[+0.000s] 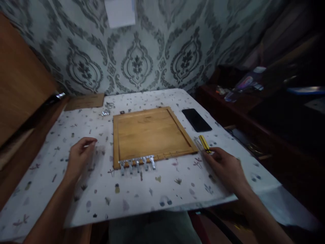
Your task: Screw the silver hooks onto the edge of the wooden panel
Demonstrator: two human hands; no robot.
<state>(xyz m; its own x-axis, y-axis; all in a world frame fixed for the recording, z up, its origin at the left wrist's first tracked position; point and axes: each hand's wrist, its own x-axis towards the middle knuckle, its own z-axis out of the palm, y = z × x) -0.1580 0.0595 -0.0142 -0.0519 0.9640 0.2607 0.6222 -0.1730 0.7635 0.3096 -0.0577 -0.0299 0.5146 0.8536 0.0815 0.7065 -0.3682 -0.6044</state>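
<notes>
A square wooden panel with a raised frame (149,134) lies flat on the patterned white cloth (142,203). Along its near left edge sits a row of several silver metal clips (137,164). My right hand (225,166) is at the panel's near right corner, with its fingers at a yellow and black screwdriver handle (204,143); the thin shaft lies beside the panel. To the left of the panel, my left hand (80,156) hovers over the cloth with thumb and forefinger close together; whether something small is between them is too blurred to tell.
A black phone (196,120) lies right of the panel. Small metal pieces (106,112) and brown cardboard (85,101) are at the back left. A plastic bottle (245,83) rests on the dark red furniture at right. A wooden box side (22,81) stands left.
</notes>
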